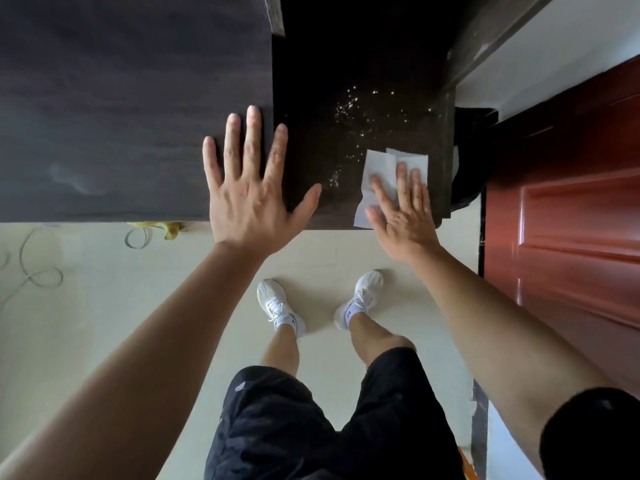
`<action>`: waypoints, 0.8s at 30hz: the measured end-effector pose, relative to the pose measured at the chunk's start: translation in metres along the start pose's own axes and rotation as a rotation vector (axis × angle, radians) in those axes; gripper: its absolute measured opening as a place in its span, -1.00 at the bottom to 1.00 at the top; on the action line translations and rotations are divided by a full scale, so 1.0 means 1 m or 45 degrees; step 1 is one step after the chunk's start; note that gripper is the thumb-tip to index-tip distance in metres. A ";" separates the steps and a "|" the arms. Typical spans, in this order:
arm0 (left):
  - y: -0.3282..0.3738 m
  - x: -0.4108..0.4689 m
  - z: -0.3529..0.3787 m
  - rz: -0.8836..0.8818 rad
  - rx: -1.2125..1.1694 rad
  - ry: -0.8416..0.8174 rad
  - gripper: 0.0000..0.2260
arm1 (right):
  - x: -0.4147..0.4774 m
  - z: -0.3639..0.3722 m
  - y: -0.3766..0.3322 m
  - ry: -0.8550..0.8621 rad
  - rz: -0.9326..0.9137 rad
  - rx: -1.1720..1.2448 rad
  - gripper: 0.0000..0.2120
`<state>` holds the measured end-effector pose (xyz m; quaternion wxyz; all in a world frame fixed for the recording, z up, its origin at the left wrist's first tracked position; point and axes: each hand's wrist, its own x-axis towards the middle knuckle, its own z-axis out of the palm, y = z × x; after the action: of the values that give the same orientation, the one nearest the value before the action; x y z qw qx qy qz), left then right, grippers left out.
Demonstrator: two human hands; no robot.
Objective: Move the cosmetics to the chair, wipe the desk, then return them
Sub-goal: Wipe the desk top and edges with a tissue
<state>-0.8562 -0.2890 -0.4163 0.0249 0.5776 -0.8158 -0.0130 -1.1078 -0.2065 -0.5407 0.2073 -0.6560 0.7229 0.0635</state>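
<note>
Head view: the white tissue [381,168] lies on the dark desk [346,64] at centre right of the frame, near its front edge, pressed under the right hand [401,216] with its fingers straight and flat. Glinting specks [349,105] lie up-frame and slightly left of those fingertips, so the next stroke likely goes that way. The left hand [249,199], splayed wide and holding nothing, sits at the desk's left edge.

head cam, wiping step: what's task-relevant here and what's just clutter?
Job: desk; white tissue under the flat right hand; droplets; left hand spread over the desk's edge.
Lying about: red door; yellow scrap; floor cord.
</note>
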 end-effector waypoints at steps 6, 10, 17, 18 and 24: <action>0.000 0.003 0.001 -0.003 -0.003 0.025 -0.29 | 0.028 -0.016 0.017 0.004 0.074 -0.032 -0.34; -0.001 0.002 0.005 0.013 -0.009 0.089 -0.30 | 0.057 -0.027 -0.010 -0.020 0.138 -0.021 -0.35; -0.002 0.003 0.002 -0.018 0.070 0.122 -0.31 | 0.091 -0.041 -0.039 -0.142 -0.345 -0.088 -0.37; -0.003 0.002 0.002 -0.023 0.082 0.121 -0.32 | 0.086 -0.039 -0.031 -0.155 -0.437 -0.111 -0.37; 0.004 0.006 -0.002 -0.088 0.069 0.058 -0.37 | 0.036 -0.028 0.072 -0.108 -0.603 -0.166 -0.40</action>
<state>-0.8623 -0.2936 -0.4143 0.0273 0.6062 -0.7946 0.0213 -1.1859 -0.2404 -0.5420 0.2039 -0.8159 0.5339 0.0872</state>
